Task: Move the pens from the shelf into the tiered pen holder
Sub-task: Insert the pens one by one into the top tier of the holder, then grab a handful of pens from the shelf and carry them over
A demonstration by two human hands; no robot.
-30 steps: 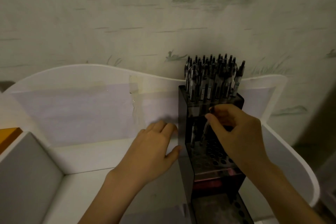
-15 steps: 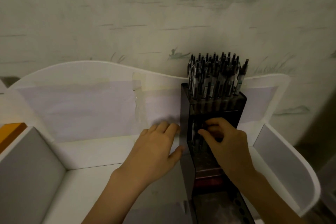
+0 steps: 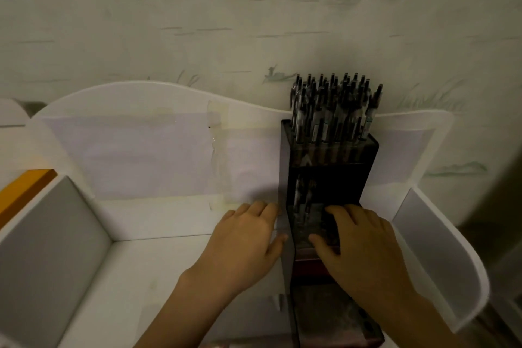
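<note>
Pens [image 3: 336, 110] upright in holder [image 3: 367, 155] (no legible writing), right hand [image 3: 364, 243] on tier

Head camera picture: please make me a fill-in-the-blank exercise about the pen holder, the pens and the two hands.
1. The top tier of the dark pen holder is full of ____.
2. The left hand rests flat against the holder's ____ side.
3. The right hand lies over a ____ tier of the holder than the one with the pens.
4. The holder stands in a ____ shelf.

Missing words: pens; left; lower; white
</note>
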